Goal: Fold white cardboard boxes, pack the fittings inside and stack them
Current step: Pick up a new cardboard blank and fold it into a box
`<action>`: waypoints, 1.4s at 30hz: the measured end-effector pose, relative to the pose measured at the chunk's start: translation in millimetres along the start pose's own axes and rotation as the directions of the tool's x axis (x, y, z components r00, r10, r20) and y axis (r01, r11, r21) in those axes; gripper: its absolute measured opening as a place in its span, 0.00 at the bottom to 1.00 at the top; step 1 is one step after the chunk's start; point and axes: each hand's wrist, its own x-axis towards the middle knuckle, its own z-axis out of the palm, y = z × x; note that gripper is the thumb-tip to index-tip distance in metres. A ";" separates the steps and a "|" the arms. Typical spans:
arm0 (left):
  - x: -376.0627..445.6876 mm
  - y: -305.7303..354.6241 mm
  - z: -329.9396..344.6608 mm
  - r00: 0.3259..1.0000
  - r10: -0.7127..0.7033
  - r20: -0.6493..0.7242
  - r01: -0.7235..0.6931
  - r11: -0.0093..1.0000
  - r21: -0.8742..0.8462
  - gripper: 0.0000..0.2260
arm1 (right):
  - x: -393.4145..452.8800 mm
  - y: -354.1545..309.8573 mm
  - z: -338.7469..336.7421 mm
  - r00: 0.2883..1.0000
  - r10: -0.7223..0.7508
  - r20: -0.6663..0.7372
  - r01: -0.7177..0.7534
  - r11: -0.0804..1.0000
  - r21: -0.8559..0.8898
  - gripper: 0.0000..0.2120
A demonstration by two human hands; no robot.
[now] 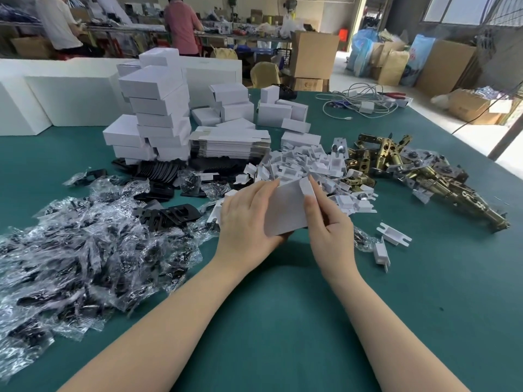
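A white cardboard box (285, 206) is held just above the green table (277, 321), near the middle of the head view. My left hand (244, 219) grips its left side, fingers curled round the edge. My right hand (329, 222) holds its right end, with thumb and forefinger on a small end flap. Behind lie a heap of white folded inserts (300, 165), brass latch fittings (418, 171), black plates in clear bags (85, 244), flat box blanks (229, 142) and a leaning stack of closed white boxes (158, 108).
Loose white inserts (393, 234) lie right of my hands. Grey cables (359, 101) sit at the table's far right. White foam blocks (56, 100) stand at the far left. Two people work at benches behind, among brown cartons (314, 55).
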 end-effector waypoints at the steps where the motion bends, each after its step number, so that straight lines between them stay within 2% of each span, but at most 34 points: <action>1: 0.1 0.2 0.3 1.000 -0.002 0.002 0.002 1.000 -0.012 0.40 | 0.2 -0.3 0.5 1.000 0.011 -0.015 -0.010 0.999 0.034 0.15; 4: 1.8 -0.2 1.1 1.000 0.001 -0.015 -0.001 1.000 -0.016 0.38 | 2.5 0.9 -0.1 0.997 0.052 -0.061 -0.045 0.993 0.111 0.15; 7: 3.0 -0.6 1.5 1.000 0.001 -0.020 -0.002 1.000 -0.023 0.38 | 3.8 1.2 -2.1 0.995 0.044 -0.086 -0.036 0.995 0.094 0.15; 13: 1.3 -2.1 2.5 1.000 0.005 -0.021 -0.005 1.000 0.007 0.41 | 0.3 -1.8 0.2 0.995 0.090 -0.051 -0.085 0.993 0.083 0.13; 24: 0.0 -1.7 1.8 1.000 -0.011 0.018 0.011 1.000 0.006 0.41 | 0.2 1.5 -1.9 0.998 0.057 -0.003 -0.057 0.998 -0.003 0.14; 27: 0.7 -1.9 1.0 0.999 -0.027 0.033 0.027 1.000 -0.002 0.40 | -0.7 2.4 -2.5 1.000 0.009 -0.004 -0.009 0.999 -0.050 0.15; 33: 0.7 -2.8 -2.0 0.999 -0.016 0.035 0.015 0.999 0.030 0.41 | -2.1 4.0 -2.1 0.999 0.004 0.036 0.001 0.989 -0.150 0.17; 37: 0.2 -0.7 -2.9 0.999 -0.008 0.035 0.008 1.000 0.022 0.41 | -0.9 7.8 -2.8 0.999 0.032 -0.004 -0.032 0.995 -0.090 0.16; 42: 0.4 -0.4 -4.6 0.999 -0.007 0.034 0.006 1.000 0.024 0.40 | -0.5 5.5 -4.5 0.998 0.060 0.030 -0.057 0.994 -0.088 0.16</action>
